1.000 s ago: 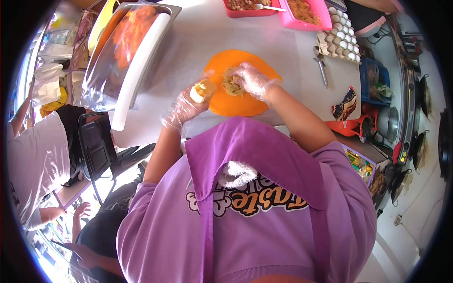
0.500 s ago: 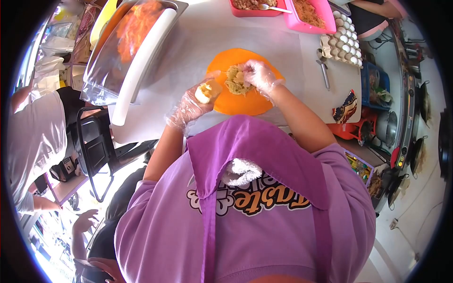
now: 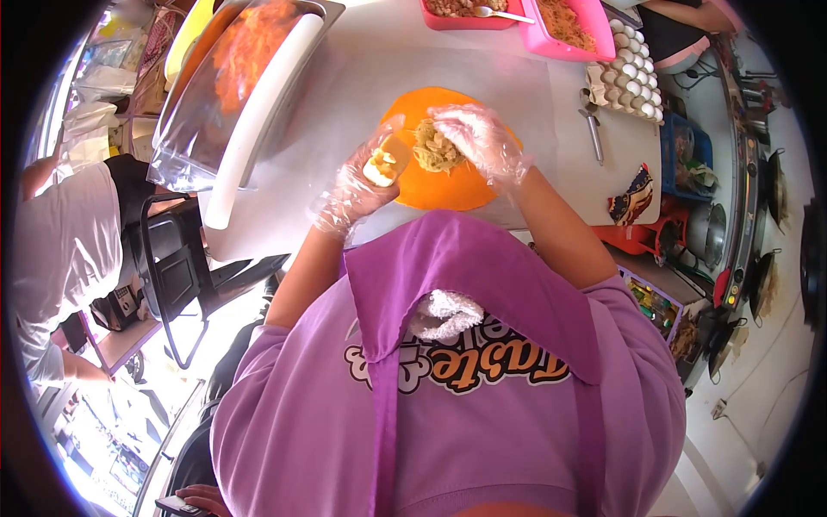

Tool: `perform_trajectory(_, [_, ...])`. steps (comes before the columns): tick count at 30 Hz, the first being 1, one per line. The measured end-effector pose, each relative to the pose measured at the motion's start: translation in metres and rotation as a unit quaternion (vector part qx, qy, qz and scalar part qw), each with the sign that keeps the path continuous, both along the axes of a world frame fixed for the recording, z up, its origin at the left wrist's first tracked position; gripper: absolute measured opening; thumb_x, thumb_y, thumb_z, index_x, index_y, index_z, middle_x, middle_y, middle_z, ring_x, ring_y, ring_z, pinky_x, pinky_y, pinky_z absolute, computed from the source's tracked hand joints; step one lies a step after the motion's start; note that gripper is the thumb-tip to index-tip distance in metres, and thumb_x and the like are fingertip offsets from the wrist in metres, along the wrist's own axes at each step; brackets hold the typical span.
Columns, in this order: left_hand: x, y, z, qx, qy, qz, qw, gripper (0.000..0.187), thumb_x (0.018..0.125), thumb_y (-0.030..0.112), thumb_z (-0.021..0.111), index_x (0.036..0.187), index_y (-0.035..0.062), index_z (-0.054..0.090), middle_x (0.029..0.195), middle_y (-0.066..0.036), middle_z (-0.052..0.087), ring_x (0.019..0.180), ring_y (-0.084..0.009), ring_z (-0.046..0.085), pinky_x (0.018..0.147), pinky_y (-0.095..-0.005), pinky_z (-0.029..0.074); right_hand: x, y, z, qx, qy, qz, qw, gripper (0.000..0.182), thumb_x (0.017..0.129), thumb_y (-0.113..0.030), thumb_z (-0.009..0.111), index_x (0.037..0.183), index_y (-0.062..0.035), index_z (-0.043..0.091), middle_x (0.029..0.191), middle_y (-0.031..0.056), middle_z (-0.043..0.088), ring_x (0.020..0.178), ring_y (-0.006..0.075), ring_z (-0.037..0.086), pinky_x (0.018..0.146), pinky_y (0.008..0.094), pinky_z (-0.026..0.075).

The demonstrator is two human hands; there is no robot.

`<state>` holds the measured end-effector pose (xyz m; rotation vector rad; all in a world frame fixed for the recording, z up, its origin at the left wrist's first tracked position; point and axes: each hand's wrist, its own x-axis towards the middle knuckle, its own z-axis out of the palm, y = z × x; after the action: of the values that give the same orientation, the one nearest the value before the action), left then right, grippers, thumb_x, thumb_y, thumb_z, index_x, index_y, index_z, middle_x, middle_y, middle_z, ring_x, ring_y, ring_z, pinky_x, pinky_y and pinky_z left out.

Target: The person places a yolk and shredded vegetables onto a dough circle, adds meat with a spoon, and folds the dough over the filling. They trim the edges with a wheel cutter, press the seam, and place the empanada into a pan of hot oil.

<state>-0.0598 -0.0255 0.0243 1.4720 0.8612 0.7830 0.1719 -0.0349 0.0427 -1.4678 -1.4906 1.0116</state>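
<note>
Two gloved hands work at the middle top of the frame. Far left stands a person in a white shirt [image 3: 52, 250]; in the upper left lies a steel tray [image 3: 237, 95] under clear film. Then the left hand [image 3: 366, 177], fingers curled round a pale yellow-white piece of food [image 3: 382, 165] at the orange wrapper's [image 3: 448, 185] left edge. On that flat wrapper sits a heap of shredded filling [image 3: 433, 148], and the right hand [image 3: 478, 138] rests on it, fingers spread. Further right lie a metal utensil [image 3: 591, 129] and an egg carton [image 3: 633, 77].
</note>
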Motion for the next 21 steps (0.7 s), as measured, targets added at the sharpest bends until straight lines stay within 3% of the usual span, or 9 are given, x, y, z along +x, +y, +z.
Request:
perform_trajectory(2, [0.002, 0.000, -0.009, 0.025, 0.036, 0.006, 0.999, 0.071, 0.070, -0.001, 0.065, 0.137, 0.0103, 0.046, 0.133, -0.011, 0.054, 0.120, -0.0230, 0.053, 0.101, -0.0303, 0.041, -0.019, -0.003, 0.036, -0.101, 0.135, 0.060, 0.984, 0.020, 0.087, -0.009, 0.063, 0.106, -0.0019, 0.066, 0.096, 0.0130, 0.066, 0.095, 0.0218, 0.060, 0.085, 0.0332, 0.047])
perform_trajectory(3, [0.004, 0.000, -0.012, 0.051, 0.071, 0.012, 0.996, 0.071, 0.070, 0.002, 0.066, 0.137, 0.0133, 0.046, 0.128, -0.013, 0.057, 0.117, -0.0265, 0.055, 0.100, -0.0315, 0.043, -0.026, -0.007, 0.037, -0.101, 0.136, 0.058, 0.984, 0.020, 0.087, -0.009, 0.063, 0.106, -0.0019, 0.066, 0.096, 0.0130, 0.066, 0.095, 0.0218, 0.060, 0.085, 0.0332, 0.047])
perform_trajectory(4, [0.008, 0.001, 0.003, 0.052, 0.072, 0.010, 0.996, 0.071, 0.070, 0.002, 0.066, 0.137, 0.0133, 0.046, 0.128, -0.013, 0.057, 0.117, -0.0265, 0.055, 0.100, -0.0315, 0.043, -0.032, -0.009, 0.037, -0.108, 0.111, 0.075, 0.985, 0.022, 0.086, -0.009, 0.063, 0.107, -0.0020, 0.065, 0.097, 0.0132, 0.066, 0.095, 0.0220, 0.060, 0.085, 0.0330, 0.047])
perform_trajectory(6, [0.014, 0.002, 0.031, 0.063, 0.183, -0.012, 0.981, 0.069, 0.073, 0.011, 0.069, 0.137, 0.0206, 0.046, 0.117, -0.016, 0.060, 0.107, -0.0330, 0.059, 0.094, -0.0352, 0.047, -0.045, -0.013, 0.033, -0.074, 0.104, 0.090, 0.988, 0.027, 0.083, -0.008, 0.065, 0.110, -0.0028, 0.063, 0.099, 0.0135, 0.065, 0.092, 0.0239, 0.062, 0.084, 0.0336, 0.047])
perform_trajectory(15, [0.019, -0.001, 0.029, 0.112, 0.267, -0.010, 0.957, 0.068, 0.074, 0.021, 0.070, 0.137, 0.0267, 0.044, 0.108, -0.015, 0.061, 0.100, -0.0347, 0.060, 0.087, -0.0414, 0.051, -0.050, -0.014, 0.026, -0.054, -0.054, 0.057, 0.995, 0.024, 0.079, -0.002, 0.063, 0.103, -0.0022, 0.061, 0.098, 0.0170, 0.064, 0.092, 0.0305, 0.062, 0.081, 0.0368, 0.048])
perform_trajectory(19, [0.021, -0.004, 0.022, 0.099, 0.307, -0.007, 0.947, 0.068, 0.073, 0.020, 0.070, 0.136, 0.0257, 0.045, 0.109, -0.014, 0.061, 0.100, -0.0345, 0.060, 0.086, -0.0413, 0.051, -0.050, -0.015, 0.010, -0.044, -0.068, 0.042, 0.996, 0.024, 0.080, -0.003, 0.063, 0.104, -0.0020, 0.062, 0.095, 0.0158, 0.064, 0.091, 0.0293, 0.062, 0.080, 0.0359, 0.048])
perform_trajectory(21, [0.022, -0.003, 0.014, 0.109, 0.281, -0.007, 0.954, 0.070, 0.071, 0.018, 0.070, 0.136, 0.0251, 0.045, 0.111, -0.014, 0.060, 0.102, -0.0343, 0.059, 0.087, -0.0408, 0.050, -0.047, -0.015, 0.006, -0.043, -0.010, 0.032, 0.998, 0.024, 0.080, -0.002, 0.062, 0.104, -0.0020, 0.063, 0.092, 0.0131, 0.065, 0.081, 0.0237, 0.063, 0.073, 0.0339, 0.049])
